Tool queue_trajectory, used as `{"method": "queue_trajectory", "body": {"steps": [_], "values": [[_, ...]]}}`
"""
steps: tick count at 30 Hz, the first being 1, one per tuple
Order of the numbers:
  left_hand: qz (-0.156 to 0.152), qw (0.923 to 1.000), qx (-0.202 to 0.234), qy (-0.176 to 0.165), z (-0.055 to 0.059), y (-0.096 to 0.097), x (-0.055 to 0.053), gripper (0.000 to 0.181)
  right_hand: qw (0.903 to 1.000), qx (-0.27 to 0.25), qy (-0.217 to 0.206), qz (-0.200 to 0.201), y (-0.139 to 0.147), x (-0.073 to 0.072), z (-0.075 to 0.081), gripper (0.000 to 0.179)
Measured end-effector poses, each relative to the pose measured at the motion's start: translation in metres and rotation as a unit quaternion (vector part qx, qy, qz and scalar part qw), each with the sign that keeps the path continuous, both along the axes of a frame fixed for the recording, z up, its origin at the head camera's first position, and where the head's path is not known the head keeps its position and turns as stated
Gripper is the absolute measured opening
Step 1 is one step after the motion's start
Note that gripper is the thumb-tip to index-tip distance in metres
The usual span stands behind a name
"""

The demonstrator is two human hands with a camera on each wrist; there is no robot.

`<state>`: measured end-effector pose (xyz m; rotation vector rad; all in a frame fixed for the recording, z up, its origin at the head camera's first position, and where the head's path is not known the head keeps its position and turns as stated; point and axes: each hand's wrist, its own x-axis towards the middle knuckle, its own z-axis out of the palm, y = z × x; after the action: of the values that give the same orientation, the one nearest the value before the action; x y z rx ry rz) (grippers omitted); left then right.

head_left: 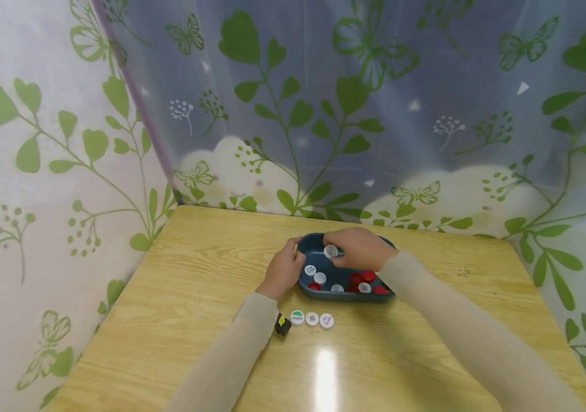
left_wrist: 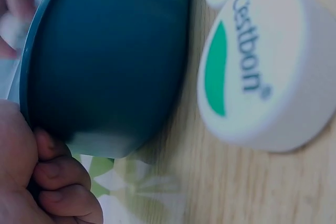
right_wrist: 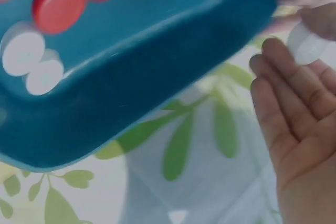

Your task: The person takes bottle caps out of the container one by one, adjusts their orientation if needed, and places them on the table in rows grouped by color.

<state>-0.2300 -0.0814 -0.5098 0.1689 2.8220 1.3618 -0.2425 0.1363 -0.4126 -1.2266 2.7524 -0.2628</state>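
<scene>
My left hand (head_left: 284, 269) grips the left end of a dark blue-green tray (head_left: 341, 296), its fingers curled at the rim in the left wrist view. Over the tray's back part, my right hand (head_left: 362, 249) pinches a white bottle cap (head_left: 331, 250) between thumb and fingers; the same cap (right_wrist: 307, 44) shows pale in the right wrist view. Inside the tray lie several loose bottle caps, among them a white cap (head_left: 320, 278) and a red cap (head_left: 368, 276). My right forearm hides the tray's right end.
In front of the tray, three white caps stand in a row on the wooden table (head_left: 210, 257): one with a green print (head_left: 297, 317), a middle cap (head_left: 312, 319) and a right cap (head_left: 326, 321). A leaf-patterned curtain (head_left: 293, 114) hangs behind the table.
</scene>
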Motion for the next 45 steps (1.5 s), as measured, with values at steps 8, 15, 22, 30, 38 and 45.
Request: {"method": "queue_trajectory", "body": {"steps": [8, 15, 22, 30, 38, 45], "values": [[0.003, 0.9999, -0.001, 0.015, 0.002, -0.002, -0.001, 0.050, 0.9919, -0.066, 0.000, 0.109, 0.033, 0.083, -0.001, 0.025], [0.004, 0.9999, -0.002, 0.014, -0.001, 0.003, 0.001, 0.051, 0.9909, -0.078, -0.094, 0.055, 0.056, 0.126, -0.047, 0.021], [0.006, 1.0000, -0.001, 0.006, -0.003, 0.003, 0.002, 0.051, 0.9906, -0.090, -0.102, 0.017, 0.053, 0.131, -0.074, 0.019], [0.004, 1.0000, 0.002, 0.003, -0.001, 0.004, 0.002, 0.051, 0.9919, -0.090, -0.087, -0.024, 0.046, 0.117, -0.082, 0.019], [0.004, 1.0000, 0.008, -0.001, -0.002, 0.007, 0.001, 0.050, 0.9939, -0.075, -0.049, -0.065, 0.055, 0.114, -0.085, 0.024], [0.011, 0.9999, 0.009, -0.005, -0.002, 0.006, 0.001, 0.050, 0.9721, -0.145, -0.169, -0.074, 0.055, 0.113, -0.091, 0.022]]}}
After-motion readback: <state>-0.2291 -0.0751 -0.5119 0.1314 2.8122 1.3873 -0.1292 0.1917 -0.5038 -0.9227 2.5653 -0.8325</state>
